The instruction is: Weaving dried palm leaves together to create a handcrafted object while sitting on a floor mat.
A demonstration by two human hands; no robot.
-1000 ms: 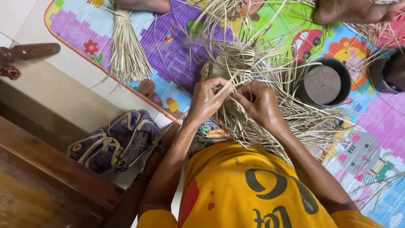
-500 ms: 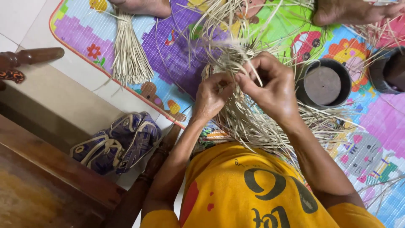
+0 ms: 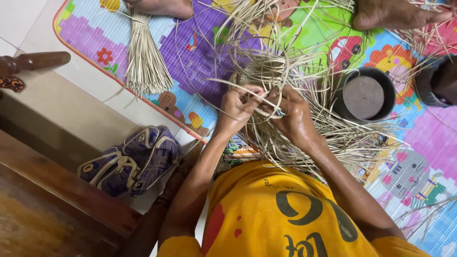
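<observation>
My left hand point(image 3: 236, 108) and my right hand point(image 3: 291, 113) meet over a tangle of pale straw strips point(image 3: 285, 76) that spreads out from a partly woven piece. Both hands pinch thin strips of it, fingertips almost touching, and one strip runs sideways between them. The straw work lies on a colourful play mat point(image 3: 200, 52), just above my yellow shirt point(image 3: 285, 214). Loose strips fan out in all directions and hide the woven centre.
A tied straw bundle point(image 3: 145, 62) lies at the mat's left. A dark round container point(image 3: 364, 95) stands right of my hands, another point(image 3: 438, 81) at the edge. Bare feet point(image 3: 395, 14) rest at the top. A blue patterned bag point(image 3: 133, 159) and wooden furniture point(image 3: 43, 209) sit left.
My right hand rose over the straw, then came back down toward my left hand. Both now pinch strips close together, a little higher on the straw than a second ago.
</observation>
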